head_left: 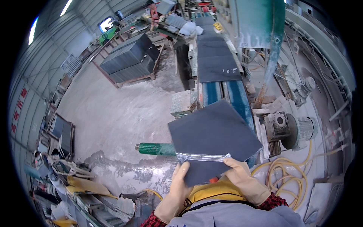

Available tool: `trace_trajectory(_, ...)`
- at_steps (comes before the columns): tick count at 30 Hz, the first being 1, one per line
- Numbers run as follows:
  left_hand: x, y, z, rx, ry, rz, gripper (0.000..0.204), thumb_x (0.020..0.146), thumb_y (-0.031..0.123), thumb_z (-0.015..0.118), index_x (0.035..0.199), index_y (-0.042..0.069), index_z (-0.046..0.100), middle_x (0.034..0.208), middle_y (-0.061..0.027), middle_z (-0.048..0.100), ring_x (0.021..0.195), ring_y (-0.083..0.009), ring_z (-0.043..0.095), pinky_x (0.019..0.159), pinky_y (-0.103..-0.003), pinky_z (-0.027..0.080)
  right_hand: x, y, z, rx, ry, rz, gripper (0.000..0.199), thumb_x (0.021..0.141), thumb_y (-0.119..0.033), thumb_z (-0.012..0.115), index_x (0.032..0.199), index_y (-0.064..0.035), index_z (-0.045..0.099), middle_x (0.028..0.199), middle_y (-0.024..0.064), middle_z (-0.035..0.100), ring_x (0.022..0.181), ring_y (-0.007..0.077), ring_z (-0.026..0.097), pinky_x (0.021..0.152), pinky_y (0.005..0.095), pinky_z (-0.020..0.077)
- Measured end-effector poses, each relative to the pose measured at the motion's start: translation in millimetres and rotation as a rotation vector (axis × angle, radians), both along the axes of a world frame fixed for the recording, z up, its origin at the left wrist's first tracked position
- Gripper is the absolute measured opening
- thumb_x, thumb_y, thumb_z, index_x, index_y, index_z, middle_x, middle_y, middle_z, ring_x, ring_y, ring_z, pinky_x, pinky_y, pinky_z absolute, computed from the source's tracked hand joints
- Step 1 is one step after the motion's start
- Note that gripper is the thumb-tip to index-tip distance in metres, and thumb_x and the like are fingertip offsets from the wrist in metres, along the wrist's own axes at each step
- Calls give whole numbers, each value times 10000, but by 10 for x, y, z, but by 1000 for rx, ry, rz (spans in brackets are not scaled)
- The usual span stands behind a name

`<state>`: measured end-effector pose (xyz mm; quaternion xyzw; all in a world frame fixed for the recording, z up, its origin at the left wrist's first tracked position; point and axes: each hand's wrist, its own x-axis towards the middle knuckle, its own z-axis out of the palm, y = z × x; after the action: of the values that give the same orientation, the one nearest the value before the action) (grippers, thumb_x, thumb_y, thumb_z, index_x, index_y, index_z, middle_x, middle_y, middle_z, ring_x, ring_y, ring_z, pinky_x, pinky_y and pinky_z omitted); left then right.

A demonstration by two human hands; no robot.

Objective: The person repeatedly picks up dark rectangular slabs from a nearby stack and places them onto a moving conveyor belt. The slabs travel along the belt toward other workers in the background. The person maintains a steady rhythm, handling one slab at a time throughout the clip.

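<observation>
A dark grey flat stone slab (213,130) is tilted in front of me, over the near end of the conveyor. My left hand (176,191), in a cream rubber glove, grips its near left edge with the thumb on top. The right hand (242,179), gloved alike, grips the near right side, thumb near the end of a shiny silvery strip (200,157). That strip crosses the slab; I cannot tell whether it is metal or a reflection. Fingers under the slab are hidden. Beyond it, more dark slabs (215,56) lie in line along the conveyor (211,94).
A green roller (155,148) juts out left of the slab. At right stand a motor (280,123) and a coiled yellow hose (281,174). Stacked slabs (130,60) sit on a rack at the far left. Scrap and tools (87,193) crowd the lower left.
</observation>
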<state>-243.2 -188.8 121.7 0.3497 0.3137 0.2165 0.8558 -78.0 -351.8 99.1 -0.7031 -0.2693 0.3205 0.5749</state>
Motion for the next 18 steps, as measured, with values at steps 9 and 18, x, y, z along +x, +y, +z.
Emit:
trace_trajectory(9, 795, 344, -611, -27, -74, -231, 416, 992, 184, 599, 1354, 11, 489, 1251, -89, 628, 1073, -204, 641, 885, -338, 544, 440, 192, -950, 552, 784, -491, 172, 889, 23, 606, 1046, 87, 639, 1119, 164, 641, 1071, 274, 614, 966, 382, 488)
trace_trajectory(18, 1210, 852, -863, -103, 8, -287, 390, 1025, 198, 529, 1360, 3, 491, 1312, -132, 595, 1186, -252, 594, 1003, -378, 511, 716, 627, -1063, 712, 1128, -627, 245, 853, 92, 611, 1096, 61, 608, 1142, 170, 609, 1104, 292, 597, 1020, 411, 484)
